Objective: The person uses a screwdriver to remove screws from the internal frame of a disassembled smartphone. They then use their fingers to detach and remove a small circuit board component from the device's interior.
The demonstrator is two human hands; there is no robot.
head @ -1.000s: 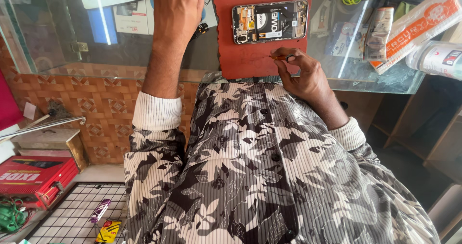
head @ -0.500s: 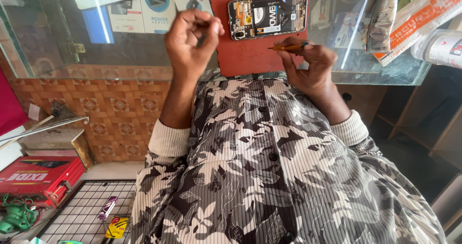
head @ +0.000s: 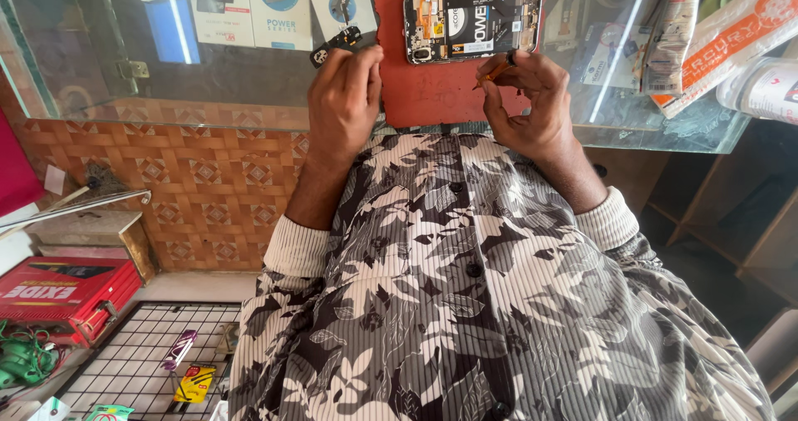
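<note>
Red rubber mat [head: 432, 88] lies on the glass counter [head: 208, 80], and everything is placed from it here. On its far half rests an opened phone [head: 472, 22], back cover off, circuit parts and battery showing.

Half a second ago the left hand [head: 342, 105] was raised and pinched above the mat's left edge; now it has come down onto that edge, fingers curled together, just beside a small black part [head: 337, 45] lying off the mat's left corner. Whether it grips anything I cannot tell. The right hand [head: 532, 105] has stayed at the near right of the mat, pinching a small orange-handled screwdriver [head: 495, 70] just below the phone. Both hands are now settled close to the phone, so work on it looks about to resume.

Under the glass, left of the mat, boxed goods [head: 249, 5] sit in the counter's case. Far below-left of the mat, a wire rack [head: 125, 354] holds small packets.
</note>
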